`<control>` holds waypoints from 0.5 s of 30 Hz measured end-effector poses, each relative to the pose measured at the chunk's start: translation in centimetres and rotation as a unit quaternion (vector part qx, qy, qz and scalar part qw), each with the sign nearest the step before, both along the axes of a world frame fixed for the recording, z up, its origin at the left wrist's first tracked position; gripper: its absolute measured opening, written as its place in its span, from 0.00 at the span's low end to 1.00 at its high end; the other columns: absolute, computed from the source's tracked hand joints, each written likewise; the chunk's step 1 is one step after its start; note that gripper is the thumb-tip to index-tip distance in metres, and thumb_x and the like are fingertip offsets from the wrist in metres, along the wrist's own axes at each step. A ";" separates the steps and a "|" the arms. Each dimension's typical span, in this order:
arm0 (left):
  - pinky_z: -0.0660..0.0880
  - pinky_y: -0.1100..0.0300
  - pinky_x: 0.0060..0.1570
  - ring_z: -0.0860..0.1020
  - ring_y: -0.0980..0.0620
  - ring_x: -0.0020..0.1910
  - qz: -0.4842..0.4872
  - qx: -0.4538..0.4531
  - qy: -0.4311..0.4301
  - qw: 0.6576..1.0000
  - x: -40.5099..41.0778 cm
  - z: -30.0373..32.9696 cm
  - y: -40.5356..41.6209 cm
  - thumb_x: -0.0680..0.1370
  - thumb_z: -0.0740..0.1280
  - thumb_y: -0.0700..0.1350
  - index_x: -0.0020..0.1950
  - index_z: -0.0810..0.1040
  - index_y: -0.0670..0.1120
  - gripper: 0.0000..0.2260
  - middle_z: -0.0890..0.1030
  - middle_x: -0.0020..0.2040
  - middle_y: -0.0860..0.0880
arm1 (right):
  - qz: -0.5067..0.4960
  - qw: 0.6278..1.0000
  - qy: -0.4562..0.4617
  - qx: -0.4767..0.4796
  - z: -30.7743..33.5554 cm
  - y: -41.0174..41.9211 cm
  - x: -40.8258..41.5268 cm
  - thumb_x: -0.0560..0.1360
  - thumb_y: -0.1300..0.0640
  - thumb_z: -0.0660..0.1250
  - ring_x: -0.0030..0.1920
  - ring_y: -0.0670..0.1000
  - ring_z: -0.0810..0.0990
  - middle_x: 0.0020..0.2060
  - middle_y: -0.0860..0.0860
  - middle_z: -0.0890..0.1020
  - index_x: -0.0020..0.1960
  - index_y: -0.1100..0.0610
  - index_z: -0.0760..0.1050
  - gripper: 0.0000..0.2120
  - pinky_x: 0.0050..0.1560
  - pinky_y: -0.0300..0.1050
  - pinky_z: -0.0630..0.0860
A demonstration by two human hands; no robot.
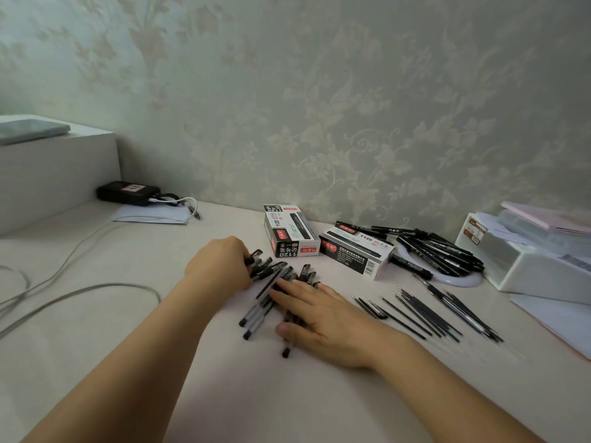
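A pile of black capped pens (271, 282) lies on the pale table (224, 394) in the middle of the view. My left hand (220, 266) sits at the pile's left end with its fingers curled round the pen caps. My right hand (319, 314) lies flat on top of the pile, fingers straight and pointing left, thumb toward me. Several pen ends stick out below my right hand.
Two pen boxes (289, 231) (356, 252) stand behind the pile. A heap of black markers (441, 254) lies on a white round plate, loose refills (425, 314) to the right. A white organiser (527, 254) is far right, cables (64, 276) and a black device (128, 192) left.
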State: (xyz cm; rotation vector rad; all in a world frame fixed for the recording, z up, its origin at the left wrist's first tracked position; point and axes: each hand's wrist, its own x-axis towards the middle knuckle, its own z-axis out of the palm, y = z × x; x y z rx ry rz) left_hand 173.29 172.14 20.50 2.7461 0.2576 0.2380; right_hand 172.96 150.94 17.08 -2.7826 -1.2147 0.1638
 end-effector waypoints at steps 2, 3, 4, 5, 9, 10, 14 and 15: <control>0.71 0.59 0.37 0.79 0.43 0.43 0.014 0.000 0.012 1.000 0.0 -0.1 0.3 0.69 0.69 0.43 0.43 0.79 0.47 0.04 0.80 0.41 0.45 | -0.003 1.000 0.004 -0.012 0.1 -0.8 0.0 0.75 0.29 0.41 0.77 0.39 0.39 0.78 0.37 0.42 0.79 0.38 0.44 0.34 0.77 0.46 0.38; 0.71 0.59 0.37 0.79 0.43 0.43 0.014 0.000 0.019 1.000 0.0 -0.2 0.3 0.68 0.69 0.42 0.43 0.79 0.47 0.05 0.80 0.41 0.45 | -0.003 1.000 0.006 -0.018 0.1 -1.2 0.0 0.74 0.28 0.39 0.77 0.38 0.38 0.78 0.36 0.41 0.78 0.37 0.42 0.35 0.77 0.45 0.38; 0.71 0.59 0.37 0.79 0.44 0.43 0.013 0.001 0.022 1.000 0.1 -0.3 0.4 0.68 0.69 0.42 0.43 0.79 0.47 0.05 0.80 0.41 0.46 | -0.003 1.000 0.007 -0.022 0.1 -1.6 -0.1 0.73 0.27 0.37 0.77 0.38 0.37 0.77 0.35 0.41 0.78 0.37 0.41 0.35 0.76 0.44 0.37; 0.71 0.59 0.37 0.78 0.44 0.44 0.011 0.002 0.022 1.000 0.1 -0.3 0.4 0.68 0.69 0.42 0.44 0.79 0.47 0.06 0.80 0.42 0.46 | -0.002 1.000 0.006 -0.024 0.1 -1.9 -0.2 0.72 0.26 0.35 0.76 0.38 0.36 0.77 0.35 0.40 0.78 0.36 0.41 0.37 0.76 0.43 0.36; 0.69 0.60 0.36 0.77 0.45 0.42 0.012 -0.004 0.014 1.000 0.3 -0.4 0.0 0.68 0.70 0.45 0.42 0.77 0.46 0.06 0.78 0.39 0.47 | -0.005 1.000 -0.001 0.004 0.2 -1.7 -0.1 0.72 0.28 0.35 0.77 0.37 0.42 0.78 0.36 0.46 0.79 0.39 0.47 0.37 0.77 0.42 0.39; 0.69 0.60 0.35 0.77 0.46 0.40 0.008 -0.010 0.012 1.000 0.3 -0.4 -0.2 0.68 0.71 0.47 0.40 0.76 0.46 0.07 0.77 0.37 0.48 | -0.007 0.999 -0.015 0.033 0.3 -1.3 0.0 0.74 0.30 0.37 0.77 0.38 0.46 0.78 0.37 0.51 0.79 0.41 0.51 0.35 0.77 0.42 0.43; 0.68 0.60 0.33 0.74 0.47 0.38 -0.010 0.010 0.015 1.000 0.2 -0.6 -1.6 0.67 0.73 0.50 0.41 0.75 0.46 0.11 0.76 0.36 0.49 | -0.038 0.978 -0.104 0.179 0.9 0.0 0.5 0.80 0.39 0.48 0.67 0.46 0.71 0.68 0.44 0.74 0.71 0.50 0.71 0.27 0.69 0.41 0.64; 0.68 0.60 0.33 0.74 0.47 0.38 -0.007 0.021 0.017 1.000 0.2 -0.8 -1.8 0.67 0.73 0.49 0.42 0.75 0.46 0.11 0.76 0.38 0.48 | -0.051 0.973 -0.111 0.197 1.1 0.0 0.7 0.80 0.39 0.49 0.64 0.46 0.72 0.65 0.43 0.76 0.69 0.50 0.73 0.26 0.66 0.41 0.67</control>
